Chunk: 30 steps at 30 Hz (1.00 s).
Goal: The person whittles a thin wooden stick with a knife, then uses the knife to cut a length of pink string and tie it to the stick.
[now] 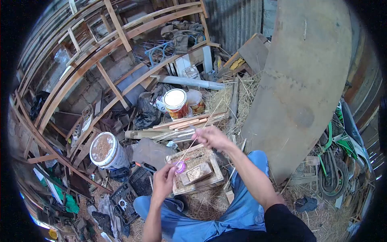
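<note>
A long thin strip of pale wood or cane [186, 154] runs slantwise between my hands and on past the right one. My left hand [163, 180] pinches its lower end, close to a small purple object [181, 167] whose kind I cannot make out. Higher up and to the right, my right hand [213, 138] is closed around the strip. A small grey piece [192, 127] shows at its fingertips, too small to name. Below both hands stands a low wooden box [217, 176] with a wooden block [195, 173] on top.
Wood pieces and thin strips [189, 124] lie beyond the box. Paint buckets [175, 99] stand behind them, and a white bucket [107, 150] to the left. A large board [298, 80] leans at right. Straw [209, 203] covers the floor around a black crate [124, 199].
</note>
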Available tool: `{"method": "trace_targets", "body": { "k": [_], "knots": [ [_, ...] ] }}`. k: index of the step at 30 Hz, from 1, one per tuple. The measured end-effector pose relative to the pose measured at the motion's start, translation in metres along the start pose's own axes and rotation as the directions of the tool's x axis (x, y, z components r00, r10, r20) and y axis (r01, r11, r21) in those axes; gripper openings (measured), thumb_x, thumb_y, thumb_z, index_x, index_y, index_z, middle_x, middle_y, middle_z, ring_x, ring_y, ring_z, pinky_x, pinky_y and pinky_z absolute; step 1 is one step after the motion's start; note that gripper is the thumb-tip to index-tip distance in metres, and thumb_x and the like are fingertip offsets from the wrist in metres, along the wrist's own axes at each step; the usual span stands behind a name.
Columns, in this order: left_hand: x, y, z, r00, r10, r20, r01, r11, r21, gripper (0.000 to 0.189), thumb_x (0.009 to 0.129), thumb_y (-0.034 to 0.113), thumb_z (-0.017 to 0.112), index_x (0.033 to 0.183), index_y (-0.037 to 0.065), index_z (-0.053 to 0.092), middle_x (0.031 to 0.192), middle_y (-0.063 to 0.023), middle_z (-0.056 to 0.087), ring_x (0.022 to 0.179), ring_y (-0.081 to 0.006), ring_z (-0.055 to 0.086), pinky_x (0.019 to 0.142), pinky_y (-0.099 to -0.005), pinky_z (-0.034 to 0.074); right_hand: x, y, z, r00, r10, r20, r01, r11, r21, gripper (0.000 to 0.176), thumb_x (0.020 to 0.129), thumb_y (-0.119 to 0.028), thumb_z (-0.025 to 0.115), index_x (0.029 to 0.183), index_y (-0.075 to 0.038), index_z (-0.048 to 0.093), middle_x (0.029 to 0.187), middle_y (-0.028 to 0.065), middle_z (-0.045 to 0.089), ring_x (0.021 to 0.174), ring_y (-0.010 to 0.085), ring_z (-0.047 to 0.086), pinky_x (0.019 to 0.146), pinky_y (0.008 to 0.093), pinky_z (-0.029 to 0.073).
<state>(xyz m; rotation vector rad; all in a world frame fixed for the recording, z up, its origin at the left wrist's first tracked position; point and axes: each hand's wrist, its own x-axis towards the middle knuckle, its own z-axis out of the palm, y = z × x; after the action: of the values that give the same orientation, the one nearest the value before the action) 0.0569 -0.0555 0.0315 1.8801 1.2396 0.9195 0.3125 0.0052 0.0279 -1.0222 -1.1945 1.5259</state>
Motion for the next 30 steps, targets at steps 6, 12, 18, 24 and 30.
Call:
{"method": "trace_targets", "body": {
  "k": [6,12,18,24,30],
  "knots": [
    [-0.016,0.014,-0.013,0.999,-0.039,0.033,0.036,0.997,0.071,0.012,0.092,0.008,0.055,0.094,-0.002,0.063,0.062,-0.0009,0.053,0.058,-0.0043,0.044,0.052,-0.0225,0.038,-0.003,-0.005,-0.011,0.989,-0.003,0.146,-0.007,0.998,0.066,0.043,0.093,-0.043,0.053,0.097,-0.001,0.061,0.059,-0.0074,0.038,0.046,0.0030,0.029,0.040,0.0193,0.022],
    [-0.039,-0.004,-0.030,0.997,-0.065,0.032,0.063,0.997,0.044,0.012,0.091,0.006,0.055,0.091,-0.003,0.063,0.061,0.0001,0.052,0.057,-0.0039,0.044,0.051,-0.0209,0.036,0.000,-0.022,-0.062,0.975,-0.016,-0.220,0.054,0.984,0.170,0.043,0.098,-0.038,0.047,0.108,0.003,0.054,0.059,-0.0084,0.033,0.046,0.0031,0.027,0.039,0.0188,0.021],
    [-0.023,-0.016,-0.017,0.985,0.032,-0.171,0.006,0.977,0.214,0.010,0.089,0.006,0.058,0.091,-0.003,0.063,0.067,-0.0130,0.063,0.055,-0.0151,0.058,0.053,-0.0289,0.044,-0.009,-0.027,-0.040,0.974,-0.048,-0.221,0.110,0.955,0.276,0.045,0.100,-0.032,0.043,0.131,0.000,0.042,0.060,-0.0086,0.029,0.047,0.0028,0.025,0.040,0.0180,0.021],
    [0.009,-0.001,0.024,0.956,0.241,-0.166,-0.187,0.940,0.286,0.009,0.085,0.004,0.060,0.093,-0.001,0.062,0.081,-0.0183,0.064,0.069,-0.0336,0.063,0.061,-0.0371,0.049,-0.003,0.012,0.030,0.990,-0.031,0.139,0.004,0.983,0.186,0.043,0.097,-0.041,0.047,0.120,-0.005,0.052,0.061,-0.0072,0.037,0.050,0.0029,0.029,0.043,0.0189,0.023],
    [-0.004,-0.007,0.015,0.899,0.432,-0.075,-0.327,0.774,0.542,0.025,0.075,-0.006,0.060,0.098,0.002,0.062,0.083,-0.0159,0.062,0.075,-0.0324,0.061,0.065,-0.0405,0.049,0.004,0.012,0.004,0.988,0.054,0.147,-0.061,0.997,0.044,0.039,0.098,-0.037,0.048,0.102,0.000,0.058,0.061,-0.0062,0.039,0.047,0.0035,0.029,0.042,0.0191,0.024]
  ]
}}
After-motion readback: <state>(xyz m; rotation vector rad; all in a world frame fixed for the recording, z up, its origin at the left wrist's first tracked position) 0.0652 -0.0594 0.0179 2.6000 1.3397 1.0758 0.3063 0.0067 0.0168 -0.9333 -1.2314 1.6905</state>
